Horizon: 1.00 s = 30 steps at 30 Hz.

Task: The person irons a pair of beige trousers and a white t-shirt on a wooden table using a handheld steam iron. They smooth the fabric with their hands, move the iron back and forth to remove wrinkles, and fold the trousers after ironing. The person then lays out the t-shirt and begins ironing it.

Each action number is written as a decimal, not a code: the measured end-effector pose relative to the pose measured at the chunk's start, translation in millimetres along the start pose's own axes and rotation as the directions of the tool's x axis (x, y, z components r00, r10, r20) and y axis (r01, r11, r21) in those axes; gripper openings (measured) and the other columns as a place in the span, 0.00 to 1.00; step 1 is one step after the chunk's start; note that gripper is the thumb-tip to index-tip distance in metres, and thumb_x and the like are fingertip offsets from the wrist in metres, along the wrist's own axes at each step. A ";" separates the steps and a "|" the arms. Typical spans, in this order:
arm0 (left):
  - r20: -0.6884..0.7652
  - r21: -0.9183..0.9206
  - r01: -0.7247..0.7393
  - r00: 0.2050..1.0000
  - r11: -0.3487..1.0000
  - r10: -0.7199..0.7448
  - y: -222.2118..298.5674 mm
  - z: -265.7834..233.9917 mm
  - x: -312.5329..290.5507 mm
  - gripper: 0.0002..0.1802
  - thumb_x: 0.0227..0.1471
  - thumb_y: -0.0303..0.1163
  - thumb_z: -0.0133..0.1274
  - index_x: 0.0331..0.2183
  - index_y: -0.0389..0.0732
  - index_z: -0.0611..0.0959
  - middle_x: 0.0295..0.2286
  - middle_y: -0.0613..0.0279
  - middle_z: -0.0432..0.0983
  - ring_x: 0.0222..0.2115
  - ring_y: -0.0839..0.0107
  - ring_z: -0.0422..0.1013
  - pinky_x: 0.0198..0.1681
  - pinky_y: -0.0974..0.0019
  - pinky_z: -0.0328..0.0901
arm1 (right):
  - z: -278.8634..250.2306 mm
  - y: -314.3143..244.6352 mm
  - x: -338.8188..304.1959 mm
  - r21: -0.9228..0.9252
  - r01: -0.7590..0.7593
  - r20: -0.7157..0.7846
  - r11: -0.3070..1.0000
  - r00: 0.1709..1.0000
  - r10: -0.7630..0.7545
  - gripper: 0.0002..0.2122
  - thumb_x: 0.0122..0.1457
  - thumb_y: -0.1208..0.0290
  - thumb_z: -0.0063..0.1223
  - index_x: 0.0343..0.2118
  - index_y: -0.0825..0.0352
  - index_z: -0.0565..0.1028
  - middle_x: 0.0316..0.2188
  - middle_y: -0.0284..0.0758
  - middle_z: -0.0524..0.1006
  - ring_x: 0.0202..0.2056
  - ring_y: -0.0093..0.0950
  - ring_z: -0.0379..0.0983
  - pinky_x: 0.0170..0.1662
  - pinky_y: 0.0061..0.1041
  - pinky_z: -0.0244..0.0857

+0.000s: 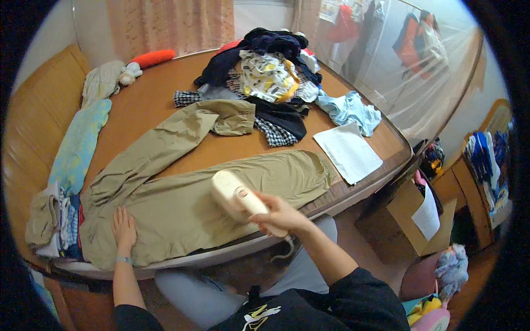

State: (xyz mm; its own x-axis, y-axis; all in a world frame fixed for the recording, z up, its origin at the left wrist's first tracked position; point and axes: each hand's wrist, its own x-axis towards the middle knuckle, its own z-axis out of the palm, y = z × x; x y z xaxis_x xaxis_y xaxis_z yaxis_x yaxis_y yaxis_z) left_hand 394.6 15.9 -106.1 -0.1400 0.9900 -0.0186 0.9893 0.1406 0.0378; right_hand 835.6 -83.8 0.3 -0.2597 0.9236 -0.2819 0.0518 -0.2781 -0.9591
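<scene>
Khaki trousers [182, 215] lie spread along the near edge of the bed, one leg stretched to the right and the other bent away toward the clothes pile. My left hand [124, 227] rests flat on the cloth near the waist end, fingers out. In my right hand [280, 214] is the handle of a cream handheld garment steamer [243, 194], its head over the near leg. Whether the head touches the cloth I cannot tell. A cord [284, 249] hangs below the handle. The far trouser leg [165, 132] looks creased.
A heap of clothes [270, 74] covers the bed's far middle. A white folded cloth [349, 151] and a light blue garment [350, 110] lie on the right. Folded clothes [62, 223] are stacked at the left by the headboard [33, 127]. A cardboard box [411, 215] stands beside the bed.
</scene>
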 end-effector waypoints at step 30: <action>-0.182 -0.132 -0.545 0.835 0.828 0.520 108.7 -9.9 -62.6 0.28 0.48 0.46 0.40 0.51 0.48 0.64 0.53 0.56 0.52 0.55 0.55 0.45 0.56 0.50 0.40 | 13.0 3.5 21.5 -0.090 0.011 -0.078 0.996 0.997 -0.018 0.32 0.43 0.77 0.54 0.54 0.62 0.56 0.24 0.33 0.71 0.16 0.19 0.65 0.17 0.19 0.61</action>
State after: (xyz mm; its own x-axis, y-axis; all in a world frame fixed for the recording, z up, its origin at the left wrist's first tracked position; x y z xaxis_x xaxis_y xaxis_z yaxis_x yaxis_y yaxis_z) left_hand 510.5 -30.7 -90.9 0.3903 0.9016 0.1863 0.8902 -0.4212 0.1736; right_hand 817.6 -68.4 -8.8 -0.1847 0.9462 -0.2658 0.1352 -0.2434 -0.9605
